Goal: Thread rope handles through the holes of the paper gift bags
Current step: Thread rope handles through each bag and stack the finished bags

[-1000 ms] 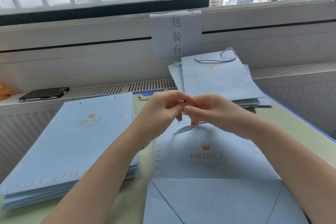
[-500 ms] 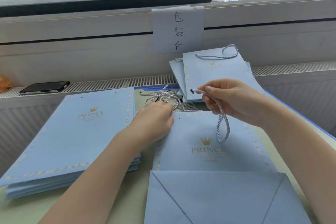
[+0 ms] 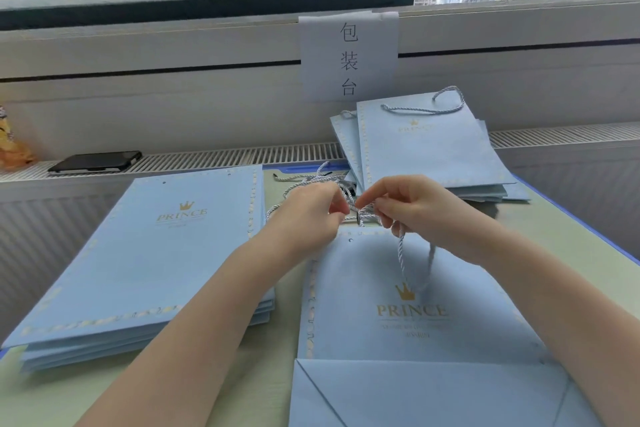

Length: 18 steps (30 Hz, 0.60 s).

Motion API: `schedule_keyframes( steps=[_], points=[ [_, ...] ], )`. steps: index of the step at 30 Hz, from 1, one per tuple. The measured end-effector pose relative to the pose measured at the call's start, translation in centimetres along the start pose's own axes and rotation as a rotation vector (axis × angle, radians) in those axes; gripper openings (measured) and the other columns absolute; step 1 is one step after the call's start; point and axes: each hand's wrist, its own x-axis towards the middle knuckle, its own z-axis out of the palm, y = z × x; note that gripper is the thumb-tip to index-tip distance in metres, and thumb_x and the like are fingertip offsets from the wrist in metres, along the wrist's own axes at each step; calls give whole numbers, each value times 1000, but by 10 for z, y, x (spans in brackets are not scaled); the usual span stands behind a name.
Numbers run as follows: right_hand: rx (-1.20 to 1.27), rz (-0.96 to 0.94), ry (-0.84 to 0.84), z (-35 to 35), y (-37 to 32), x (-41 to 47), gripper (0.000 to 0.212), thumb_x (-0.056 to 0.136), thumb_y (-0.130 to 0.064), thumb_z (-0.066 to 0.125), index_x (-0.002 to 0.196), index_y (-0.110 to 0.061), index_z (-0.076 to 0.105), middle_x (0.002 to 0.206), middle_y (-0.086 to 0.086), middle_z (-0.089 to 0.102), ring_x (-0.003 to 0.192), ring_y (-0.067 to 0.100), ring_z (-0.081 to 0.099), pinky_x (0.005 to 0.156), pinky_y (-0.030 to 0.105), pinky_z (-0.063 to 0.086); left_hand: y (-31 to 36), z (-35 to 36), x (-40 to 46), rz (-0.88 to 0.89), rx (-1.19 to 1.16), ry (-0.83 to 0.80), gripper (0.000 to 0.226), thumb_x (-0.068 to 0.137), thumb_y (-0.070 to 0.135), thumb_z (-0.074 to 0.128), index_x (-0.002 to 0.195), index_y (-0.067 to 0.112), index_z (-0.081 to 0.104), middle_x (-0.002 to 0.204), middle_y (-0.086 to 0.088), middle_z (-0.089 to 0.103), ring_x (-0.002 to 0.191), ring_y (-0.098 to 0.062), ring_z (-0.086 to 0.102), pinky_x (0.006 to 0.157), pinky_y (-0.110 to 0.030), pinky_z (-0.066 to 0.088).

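A flat light-blue paper gift bag (image 3: 408, 319) with a gold crown print lies in front of me, its top edge and a punched hole (image 3: 351, 240) pointing away. A grey-white rope handle (image 3: 401, 256) loops down over the bag from my right hand (image 3: 412, 206), which pinches it near the bag's top edge. My left hand (image 3: 311, 210) pinches a rope end close to my right fingertips, just above the bag's top. Behind both hands lies a tangle of loose rope handles (image 3: 325, 180).
A thick stack of flat blue bags (image 3: 145, 253) lies at the left. A pile of bags with handles fitted (image 3: 429, 149) leans at the back right. A black phone (image 3: 95, 161) rests on the radiator grille, under a paper sign (image 3: 348, 55).
My left hand came off the rope tangle and moved right to meet my right hand. My right hand dropped toward the bag's top edge with the rope loop.
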Motion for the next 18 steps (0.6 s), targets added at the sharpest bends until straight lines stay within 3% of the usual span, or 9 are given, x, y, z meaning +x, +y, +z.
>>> schedule_keyframes(
  steps=[5,9,12,14,16,18],
  points=[
    [-225,-24,18,17,14,6,23,91,-8,50,85,-21,68,63,-3,52,53,9,40,54,22,33,-5,2,0,-38,193,-153,24,92,18,53,115,16,61,106,0,60,109,-22,51,94,-40,43],
    [-331,-36,25,21,21,8,7,87,-17,61,83,-22,65,72,-8,62,63,1,53,64,19,42,-5,1,-1,-90,196,-158,23,93,12,49,111,14,62,92,2,53,104,-23,55,87,-35,46],
    [-307,-50,33,21,21,8,15,88,-11,58,82,-23,62,72,-11,64,61,-3,54,68,20,44,-6,2,-2,-114,236,-169,21,94,15,49,109,15,63,103,-1,59,107,-24,53,91,-38,45],
    [-329,-57,26,23,20,8,20,92,-8,52,93,-21,68,74,-17,58,65,-3,52,67,18,43,-6,4,-2,-112,253,-187,20,94,19,50,108,16,63,110,-4,62,108,-24,53,91,-37,45],
    [-354,-65,0,24,21,9,29,95,-7,45,99,-21,69,77,-22,53,69,-4,50,66,15,39,-4,5,-2,-103,208,-199,18,94,18,50,106,15,64,109,-4,62,105,-22,54,85,-30,44],
    [-387,-64,-17,25,22,8,30,95,-9,44,94,-26,68,80,-21,51,71,-3,49,65,13,37,-3,4,-2,-99,177,-201,19,94,15,49,106,14,64,108,-5,62,104,-21,54,79,-27,39]
  ],
)
